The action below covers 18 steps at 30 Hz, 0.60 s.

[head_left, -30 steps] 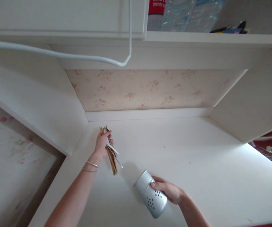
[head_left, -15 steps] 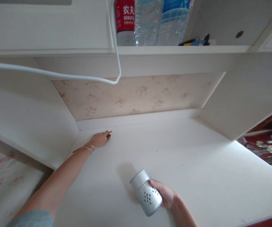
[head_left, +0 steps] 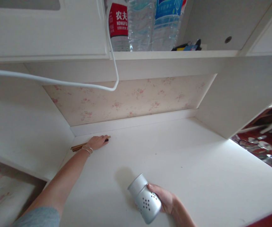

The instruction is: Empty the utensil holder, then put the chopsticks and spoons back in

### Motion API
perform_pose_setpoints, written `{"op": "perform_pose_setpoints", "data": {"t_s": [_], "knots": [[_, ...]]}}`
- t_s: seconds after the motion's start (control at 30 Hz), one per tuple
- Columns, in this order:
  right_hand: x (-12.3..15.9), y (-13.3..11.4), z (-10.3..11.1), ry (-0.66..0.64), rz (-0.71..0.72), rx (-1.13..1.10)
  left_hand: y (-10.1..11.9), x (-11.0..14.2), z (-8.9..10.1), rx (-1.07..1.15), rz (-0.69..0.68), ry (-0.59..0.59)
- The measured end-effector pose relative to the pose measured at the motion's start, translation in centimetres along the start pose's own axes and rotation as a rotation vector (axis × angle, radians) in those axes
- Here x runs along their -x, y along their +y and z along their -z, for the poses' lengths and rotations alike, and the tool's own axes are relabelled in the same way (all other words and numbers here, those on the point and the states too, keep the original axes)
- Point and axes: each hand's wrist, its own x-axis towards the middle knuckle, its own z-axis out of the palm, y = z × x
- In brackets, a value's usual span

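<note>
My left hand lies at the back left of the white desk, closed over a bundle of wooden chopsticks that rest flat on the surface near the back wall. Their ends stick out on both sides of the hand. My right hand grips a silver metal holder with small holes in its side. The holder is tilted, its open mouth pointing up and left, just above the desk near the front edge.
A white cable hangs across the alcove from the upper shelf. Water bottles and small dark items stand on that shelf. White side panels close the alcove left and right. Cluttered things on a red floor show at the right.
My left hand carried the chopsticks from mid-desk to the back left corner and laid them flat there. The right hand with the holder shifted only slightly.
</note>
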Motion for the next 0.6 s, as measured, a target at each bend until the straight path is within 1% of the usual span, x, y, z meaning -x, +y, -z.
{"op": "perform_pose_setpoints", "data": {"t_s": [0.1, 0.2, 0.3, 0.47, 0.53, 0.6], "knots": [[-0.1, 0.0, 0.0, -0.005, -0.005, 0.008, -0.3, -0.4, 0.0, -0.018, -0.011, 0.007], [-0.2, 0.0, 0.2, -0.008, -0.005, 0.009, -0.8, -1.0, 0.4, -0.033, 0.026, 0.022], [-0.2, 0.0, 0.3, 0.003, -0.012, 0.006, -1.9, -1.6, 1.2, -0.044, 0.113, 0.055], [-0.2, -0.1, 0.0, 0.027, -0.018, 0.018, -4.3, -2.4, 2.9, -0.044, 0.316, 0.092], [-0.2, -0.1, -0.1, 0.026, -0.019, 0.016, -4.9, -2.5, 3.4, -0.036, 0.370, 0.091], [-0.1, -0.2, -0.2, 0.026, -0.018, 0.015, -4.9, -2.6, 3.6, -0.025, 0.398, 0.089]]}}
